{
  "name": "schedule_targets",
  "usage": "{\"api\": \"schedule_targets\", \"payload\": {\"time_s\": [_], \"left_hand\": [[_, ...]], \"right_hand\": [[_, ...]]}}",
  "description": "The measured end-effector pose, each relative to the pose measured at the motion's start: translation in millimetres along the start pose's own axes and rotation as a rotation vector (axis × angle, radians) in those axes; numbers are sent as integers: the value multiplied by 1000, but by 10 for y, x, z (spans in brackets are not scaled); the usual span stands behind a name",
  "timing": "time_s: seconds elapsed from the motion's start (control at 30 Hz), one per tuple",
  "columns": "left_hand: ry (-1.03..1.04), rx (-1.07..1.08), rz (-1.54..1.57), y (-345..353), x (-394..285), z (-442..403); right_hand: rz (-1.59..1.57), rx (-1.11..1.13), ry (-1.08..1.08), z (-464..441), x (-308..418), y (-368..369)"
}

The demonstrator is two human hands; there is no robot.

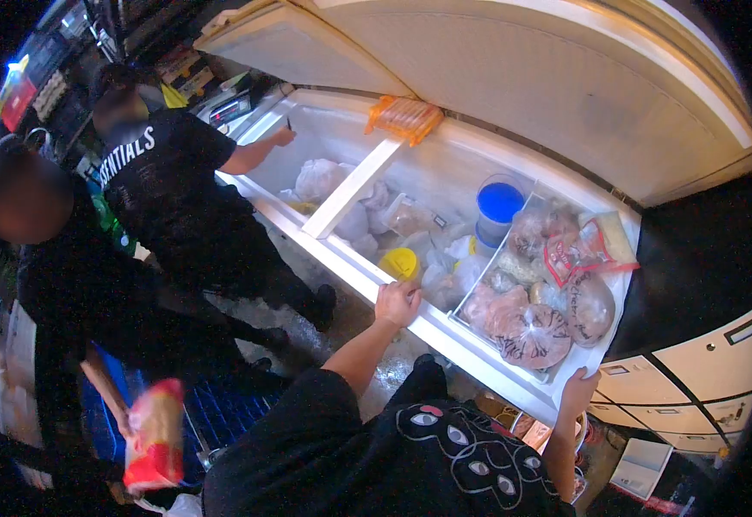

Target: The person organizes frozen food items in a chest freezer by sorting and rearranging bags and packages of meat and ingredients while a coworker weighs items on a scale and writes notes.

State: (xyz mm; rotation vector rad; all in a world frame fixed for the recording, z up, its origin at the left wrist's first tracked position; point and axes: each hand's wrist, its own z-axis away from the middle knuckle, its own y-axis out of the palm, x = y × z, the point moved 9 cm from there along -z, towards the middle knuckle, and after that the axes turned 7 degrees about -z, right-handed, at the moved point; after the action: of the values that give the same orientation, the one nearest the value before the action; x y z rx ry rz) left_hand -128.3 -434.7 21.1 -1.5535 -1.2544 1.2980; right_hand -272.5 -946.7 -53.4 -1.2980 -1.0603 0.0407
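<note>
A long white chest freezer (348,264) stands in front of me with its lid (557,86) raised. My left hand (399,303) is closed over the front rim, fingers curled onto the edge. At the near right corner, my right hand (579,390) grips the freezer's outer edge, its fingers partly hidden. Between my hands, a basket (458,317) holds several bagged foods, including a marked bag of frozen food (531,336) and a red-and-clear packet (596,246). Lower inside are a blue-lidded tub (500,202), a yellow lid (399,264) and white plastic bags (320,181).
An orange packet (403,119) lies on the back rim by the divider (354,189). One person (169,172) reaches into the freezer's far left. Another person (57,258) holds a red-and-clear bag (156,435) at left. Cream lockers (686,379) stand at right.
</note>
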Motion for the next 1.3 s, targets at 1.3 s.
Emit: {"api": "schedule_targets", "payload": {"time_s": [1.3], "left_hand": [[21,-25,70,48,15,-8]], "right_hand": [[145,167,167,155,501,-290]]}}
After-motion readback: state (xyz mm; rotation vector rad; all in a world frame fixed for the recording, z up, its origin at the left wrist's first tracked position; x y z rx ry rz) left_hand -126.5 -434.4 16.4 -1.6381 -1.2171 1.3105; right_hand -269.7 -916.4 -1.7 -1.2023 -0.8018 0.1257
